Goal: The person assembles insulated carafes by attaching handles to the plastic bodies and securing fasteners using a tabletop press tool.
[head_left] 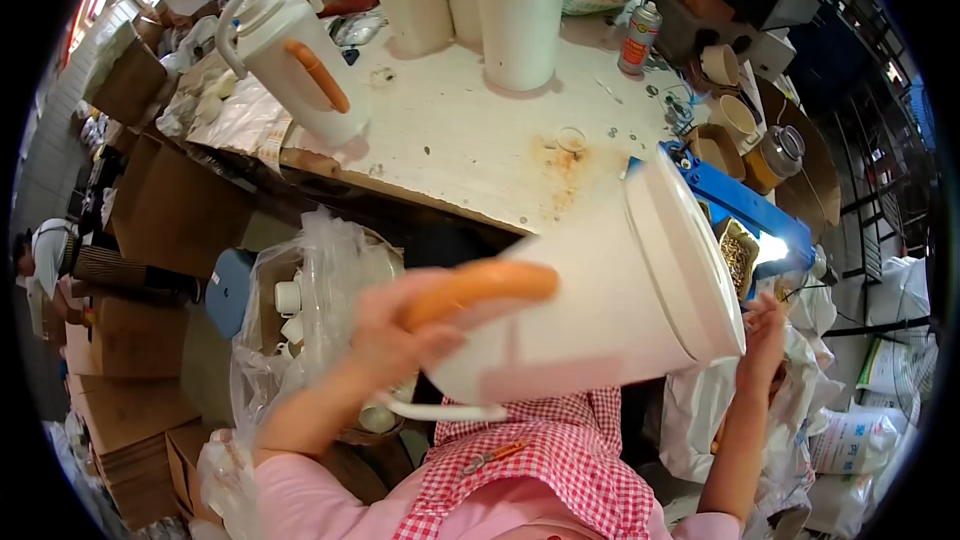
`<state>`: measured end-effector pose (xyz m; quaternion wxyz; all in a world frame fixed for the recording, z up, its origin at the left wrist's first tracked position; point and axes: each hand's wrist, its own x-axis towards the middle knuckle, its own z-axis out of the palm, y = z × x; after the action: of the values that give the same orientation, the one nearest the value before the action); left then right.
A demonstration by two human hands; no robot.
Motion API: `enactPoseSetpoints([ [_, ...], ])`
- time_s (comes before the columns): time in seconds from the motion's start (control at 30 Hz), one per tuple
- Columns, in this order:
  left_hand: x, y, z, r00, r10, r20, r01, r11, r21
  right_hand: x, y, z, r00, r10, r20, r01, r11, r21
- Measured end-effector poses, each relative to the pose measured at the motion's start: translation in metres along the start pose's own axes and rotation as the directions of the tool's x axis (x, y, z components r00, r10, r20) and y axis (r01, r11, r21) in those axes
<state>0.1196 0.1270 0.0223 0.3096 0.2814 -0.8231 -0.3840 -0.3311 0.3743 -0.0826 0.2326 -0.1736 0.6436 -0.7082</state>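
My left hand (385, 330) is wrapped round the orange handle (490, 292) of a large white vacuum jug (590, 290). The jug is tipped on its side in front of me, slightly blurred, its wide base facing right. A white curved carrying handle (445, 411) sticks out below my left hand. Just right of the base, apart from it, my right hand (763, 340) is raised with its fingers drawn together; anything between them is too small to name. Beside it stands a blue machine arm (745, 202) with a bright lamp.
On the white worktable (450, 140) stand a similar jug (295, 65), several white jug bodies (518, 20) and a spray can (640, 38). A bin of small metal parts (737, 255) sits beside the machine. Bagged white parts (290, 298) and cardboard boxes (180, 200) are at left, near another person (60, 260).
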Motion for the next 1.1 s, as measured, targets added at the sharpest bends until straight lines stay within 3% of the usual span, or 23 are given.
enactPoseSetpoints([
  [0.07, 0.024, 0.007, -0.058, 0.896, 0.421, -0.145, -0.361, 0.877, 0.317, -0.024, 0.014, 0.034, 0.990, 0.131, 0.051, -0.130, 0.991, -0.018],
  [0.1, 0.042, 0.039, -0.081, 0.874, 0.485, -0.026, -0.407, 0.762, 0.504, -0.032, 0.019, 0.045, 0.977, 0.193, 0.090, -0.190, 0.981, -0.044],
  [0.13, 0.055, 0.052, -0.093, 0.829, 0.547, 0.113, -0.455, 0.544, 0.705, -0.038, 0.024, 0.054, 0.959, 0.256, 0.124, -0.249, 0.966, -0.070],
  [0.2, 0.090, 0.070, -0.093, 0.718, 0.562, 0.412, -0.501, 0.006, 0.865, -0.045, 0.037, 0.072, 0.958, 0.256, 0.128, -0.246, 0.966, -0.084],
  [0.27, 0.126, 0.040, -0.087, 0.706, 0.488, 0.513, -0.477, -0.209, 0.854, -0.050, 0.038, 0.083, 0.946, 0.269, 0.183, -0.265, 0.963, -0.046],
  [0.33, 0.165, -0.012, -0.088, 0.681, 0.361, 0.637, -0.568, -0.290, 0.770, -0.055, 0.037, 0.087, 0.941, 0.252, 0.228, -0.249, 0.968, -0.044],
  [0.37, 0.178, -0.038, -0.088, 0.671, 0.372, 0.641, -0.569, -0.297, 0.767, -0.057, 0.035, 0.085, 0.935, 0.258, 0.242, -0.253, 0.966, -0.052],
  [0.43, 0.200, -0.082, -0.091, 0.682, 0.145, 0.716, -0.672, -0.263, 0.693, -0.062, 0.035, 0.073, 0.945, 0.261, 0.197, -0.256, 0.965, -0.051],
  [0.53, 0.222, -0.122, -0.122, 0.730, 0.234, 0.643, -0.619, -0.175, 0.766, -0.065, 0.047, 0.042, 0.958, 0.277, 0.077, -0.273, 0.960, -0.056],
  [0.6, 0.227, -0.122, -0.130, 0.743, 0.158, 0.650, -0.618, -0.212, 0.757, -0.070, 0.059, 0.022, 0.941, 0.338, -0.029, -0.339, 0.939, -0.048],
  [0.67, 0.231, -0.104, -0.128, 0.797, 0.012, 0.603, -0.603, -0.020, 0.797, -0.077, 0.068, 0.012, 0.917, 0.392, -0.070, -0.395, 0.918, -0.032],
  [0.7, 0.236, -0.099, -0.116, 0.798, 0.076, 0.598, -0.602, 0.049, 0.797, -0.076, 0.074, 0.014, 0.889, 0.444, -0.107, -0.449, 0.894, -0.019],
  [0.73, 0.250, -0.092, -0.101, 0.790, 0.067, 0.609, -0.612, 0.035, 0.790, -0.075, 0.082, 0.020, 0.885, 0.454, -0.105, -0.457, 0.890, -0.001],
  [0.77, 0.266, -0.084, -0.082, 0.805, 0.238, 0.543, -0.571, 0.064, 0.819, -0.077, 0.089, 0.028, 0.874, 0.476, -0.093, -0.481, 0.876, -0.036],
  [0.8, 0.281, -0.078, -0.064, 0.798, 0.399, 0.452, -0.531, 0.110, 0.841, -0.080, 0.094, 0.034, 0.863, 0.498, -0.082, -0.504, 0.860, -0.079],
  [0.87, 0.336, -0.068, -0.040, 0.870, 0.428, 0.244, -0.356, 0.203, 0.912, -0.081, 0.105, 0.056, 0.845, 0.533, 0.048, -0.530, 0.846, -0.058],
  [0.93, 0.399, -0.062, -0.023, 0.789, 0.612, 0.052, -0.309, 0.323, 0.894, -0.083, 0.104, 0.077, 0.839, 0.513, 0.181, -0.513, 0.857, -0.048],
  [0.97, 0.421, -0.060, -0.019, 0.780, 0.624, 0.049, -0.315, 0.324, 0.892, -0.086, 0.101, 0.082, 0.844, 0.487, 0.224, -0.488, 0.871, -0.054],
  [1.03, 0.455, -0.059, -0.009, 0.910, 0.401, -0.107, -0.068, 0.397, 0.915, -0.093, 0.098, 0.085, 0.856, 0.439, 0.274, -0.451, 0.892, -0.021],
  [1.07, 0.464, -0.065, -0.008, 0.906, 0.409, -0.104, -0.077, 0.404, 0.911, -0.097, 0.096, 0.085, 0.873, 0.413, 0.260, -0.422, 0.906, -0.022],
  [1.1, 0.467, -0.072, -0.011, 0.889, 0.454, -0.066, -0.097, 0.326, 0.941, -0.100, 0.095, 0.083, 0.878, 0.419, 0.232, -0.428, 0.904, -0.014],
])
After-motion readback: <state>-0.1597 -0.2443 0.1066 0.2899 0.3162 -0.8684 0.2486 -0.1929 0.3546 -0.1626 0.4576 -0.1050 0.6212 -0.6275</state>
